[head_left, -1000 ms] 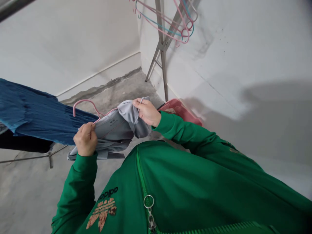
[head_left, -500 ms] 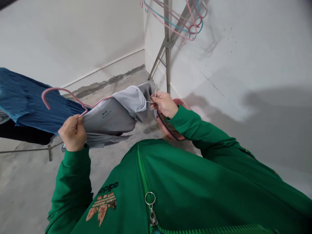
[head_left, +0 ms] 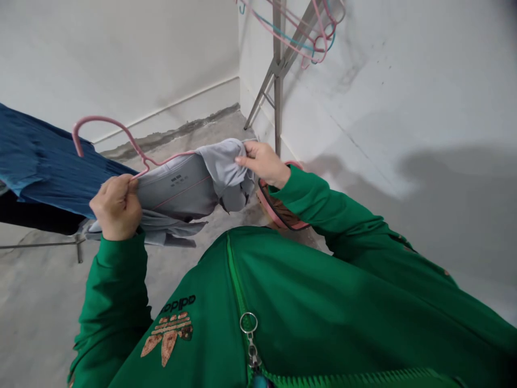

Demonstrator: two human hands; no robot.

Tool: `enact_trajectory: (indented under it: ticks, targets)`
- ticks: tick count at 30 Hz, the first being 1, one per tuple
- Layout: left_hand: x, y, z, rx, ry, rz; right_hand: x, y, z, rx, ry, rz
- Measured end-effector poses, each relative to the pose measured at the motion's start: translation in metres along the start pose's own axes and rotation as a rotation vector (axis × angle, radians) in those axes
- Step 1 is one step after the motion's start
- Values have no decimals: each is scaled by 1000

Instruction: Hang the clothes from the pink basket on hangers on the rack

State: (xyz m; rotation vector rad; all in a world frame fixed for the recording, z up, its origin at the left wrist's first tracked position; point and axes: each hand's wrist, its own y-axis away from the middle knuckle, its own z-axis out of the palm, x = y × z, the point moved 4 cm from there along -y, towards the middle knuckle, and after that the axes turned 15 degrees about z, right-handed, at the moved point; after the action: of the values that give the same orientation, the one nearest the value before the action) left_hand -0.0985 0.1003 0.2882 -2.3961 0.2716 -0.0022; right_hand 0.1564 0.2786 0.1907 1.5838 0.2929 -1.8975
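A pink clothes hanger (head_left: 135, 145) has its hook pointing up and to the left, and a light grey garment (head_left: 177, 183) hangs over it. My left hand (head_left: 117, 206) is closed around the hanger near the base of its hook, with the garment's edge against the fingers. At the other end, my right hand (head_left: 266, 161) pinches the bunched grey cloth over the hanger's far arm. That end of the hanger is hidden under the fabric. Small dark print and a thin pinkish line show on the garment's inside.
Blue clothing (head_left: 48, 167) and a black garment (head_left: 36, 213) hang at the left. Pink and blue hangers (head_left: 299, 37) hang from a metal rack (head_left: 278, 108) by the wall. A pink-rimmed basket (head_left: 274, 213) stands on the concrete floor below my right forearm.
My right hand has shifted from a thin cord-like piece at the garment's end to the bunched cloth itself. The hanger's hook has risen and turned slightly; the draped cloth hangs lower at the right.
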Motion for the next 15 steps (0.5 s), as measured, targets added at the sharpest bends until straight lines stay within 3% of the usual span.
enact_trajectory:
  ticks: [3, 7, 10, 12, 15]
  targets:
    - [-2, 0, -3, 0, 6, -29, -7, -3, -11, 110, 139, -116]
    - [-3, 1, -4, -14, 3, -67, -22, -2, -27, 203, 543, -215]
    - [-1, -2, -3, -37, 33, -91, -44, 5, -37, 343, 812, -421]
    - [0, -5, -1, -52, 68, -106, -57, 8, -38, 305, 968, -581]
    - [0, -10, 1, -58, 141, -134, -61, 7, -32, 99, 1160, -686]
